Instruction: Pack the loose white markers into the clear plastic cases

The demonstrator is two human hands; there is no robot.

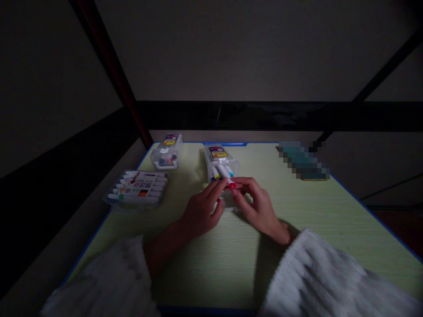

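Note:
A white marker (226, 171) with a red end lies partly inside a clear plastic marker box (233, 166), its red end pointing toward me. My right hand (259, 206) pinches that red end between thumb and fingers. From the other side, my left hand (201, 211) reaches over with its fingers stretched out, the tips against the marker and the thumb held apart lower down. Yellow, blue and dark ends of other markers show in the box opening. Below the hands, a clear flap (228, 201) of the box is partly hidden by my fingers.
A second clear box (165, 156) with colored marker ends stands at the back left. Nearer, a flat clear case (137, 189) of white markers lies at the table's left edge. A pixelated flat object (302, 163) lies back right. The pale green table (205, 273) has a blue rim.

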